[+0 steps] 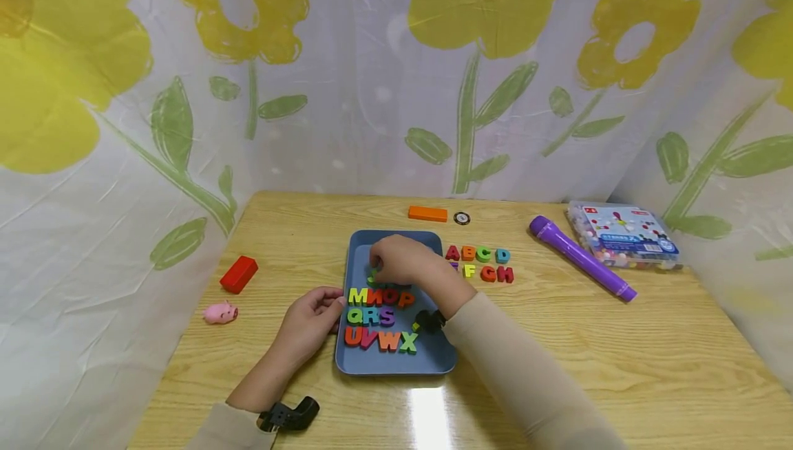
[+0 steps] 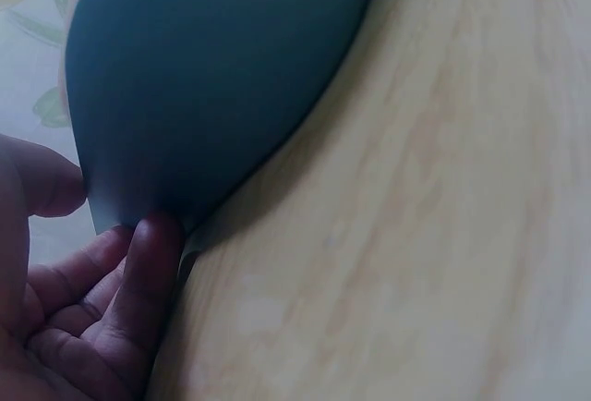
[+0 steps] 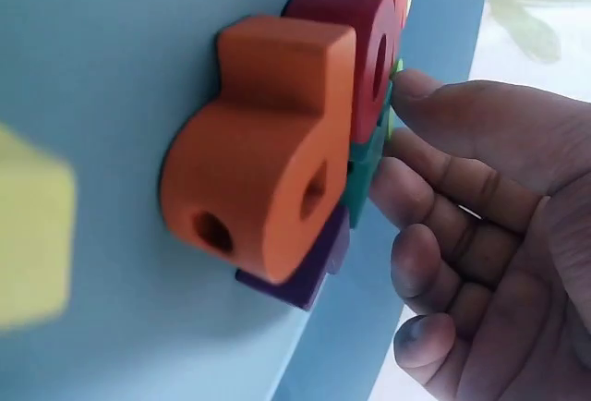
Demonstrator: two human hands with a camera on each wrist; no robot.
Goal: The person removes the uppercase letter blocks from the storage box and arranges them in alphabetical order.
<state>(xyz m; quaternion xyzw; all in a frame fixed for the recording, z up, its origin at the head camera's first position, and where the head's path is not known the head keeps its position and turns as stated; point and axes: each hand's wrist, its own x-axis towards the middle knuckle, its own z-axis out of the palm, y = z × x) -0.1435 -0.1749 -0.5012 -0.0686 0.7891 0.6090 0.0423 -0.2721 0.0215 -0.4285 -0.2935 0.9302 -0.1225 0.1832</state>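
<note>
A blue-grey tray (image 1: 396,363) lies on the table with rows of coloured letters. My left hand (image 1: 312,319) grips its left rim, thumb on the edge and fingers against the outer side (image 2: 134,207). Over the tray's upper part, my right hand (image 1: 403,259) pinches a small green letter (image 1: 372,276), mostly hidden by the fingers. Just below are the yellow M (image 1: 357,296), a red N, a dark red O (image 3: 369,59) and an orange P (image 3: 277,142). Lower rows show Q, R, S and U, V, W, X (image 1: 408,343). A yellow piece (image 1: 416,327) is partly covered by the right wrist camera.
Right of the tray stand letters A to D (image 1: 502,255) above a row ending in H (image 1: 505,274). Farther right are a purple microphone (image 1: 582,257) and a clear bead box (image 1: 626,233). An orange block (image 1: 427,214), chip (image 1: 462,218), red block (image 1: 239,274) and pink pig (image 1: 219,312) surround it.
</note>
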